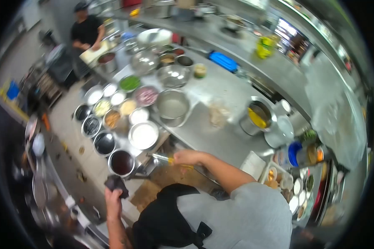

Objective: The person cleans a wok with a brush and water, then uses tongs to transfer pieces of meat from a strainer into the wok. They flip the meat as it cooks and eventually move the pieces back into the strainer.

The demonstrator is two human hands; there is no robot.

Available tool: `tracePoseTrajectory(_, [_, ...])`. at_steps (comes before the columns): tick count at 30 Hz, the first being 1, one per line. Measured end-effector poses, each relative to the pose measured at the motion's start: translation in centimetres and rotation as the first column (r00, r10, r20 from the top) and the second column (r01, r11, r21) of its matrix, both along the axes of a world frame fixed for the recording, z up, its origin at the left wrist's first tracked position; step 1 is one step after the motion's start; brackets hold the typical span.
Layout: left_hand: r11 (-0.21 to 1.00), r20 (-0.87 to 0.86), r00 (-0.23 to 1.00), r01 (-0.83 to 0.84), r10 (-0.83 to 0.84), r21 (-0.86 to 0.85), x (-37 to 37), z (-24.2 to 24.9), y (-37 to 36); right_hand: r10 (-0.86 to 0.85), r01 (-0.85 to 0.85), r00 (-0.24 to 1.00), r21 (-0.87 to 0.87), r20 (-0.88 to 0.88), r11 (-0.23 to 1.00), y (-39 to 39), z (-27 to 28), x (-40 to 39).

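Holding a dark cloth (116, 186) in the left hand (113, 201), with fingers clamped on the bunched fabric, just beside the near side of a pot (133, 168) of dark red liquid. Too blurred to tell whether touching the rim or only close to it. Holding a tool (161, 157) in the right hand (188, 157), with fingers wrapped around a yellow handle and the metal end toward the pot. Cannot tell the kind of tool, nor make out any contact at the tip.

Just beyond the tip, a white bowl (143, 135); next to the pot, a dark pan (104, 143); farther off, a steel pan (173, 103) near the edge of the desk (237, 145).

Could knock the pot with the tool if swung too far left, and so slop liquid over the rim, being so tightly packed there. Could also nudge the white bowl with the tip if raised carelessly. Might trail a loose corner of cloth into the liquid if brought over the rim, or drop the whole cloth in if slackening the left fingers. With both hands occupied, probably too slow to steady anything starting to tip.
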State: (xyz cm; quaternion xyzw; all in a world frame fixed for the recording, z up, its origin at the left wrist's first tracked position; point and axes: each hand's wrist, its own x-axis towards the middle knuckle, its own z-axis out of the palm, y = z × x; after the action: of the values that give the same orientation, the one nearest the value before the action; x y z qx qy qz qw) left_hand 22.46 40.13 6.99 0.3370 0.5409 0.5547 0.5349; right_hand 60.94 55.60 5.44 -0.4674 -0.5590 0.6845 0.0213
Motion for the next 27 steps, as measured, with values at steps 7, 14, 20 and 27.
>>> tracePoseTrajectory(7, [0.443,-0.599,0.624,0.780,-0.501,0.442,30.3,22.8,22.7,-0.409,0.417,0.900,0.032,-0.149,0.908,-8.9,0.0,10.9])
tracePoseTrajectory(14, [0.358,-0.765,0.505,0.854,-0.399,0.377,55.3,31.3,25.2,-0.527,0.531,0.764,-0.102,-0.372,0.841,-14.2,-3.9,8.6])
tracePoseTrajectory(20, [0.304,-0.697,0.711,0.646,0.094,0.700,48.8,25.4,23.8,-0.470,0.496,0.836,0.022,-0.283,0.868,-12.1,-2.4,5.7])
tracePoseTrajectory(27, [0.726,-0.794,0.600,0.502,0.100,0.470,17.3,9.5,9.5,0.057,0.112,0.924,0.410,-0.377,0.905,-3.5,-4.4,-1.8])
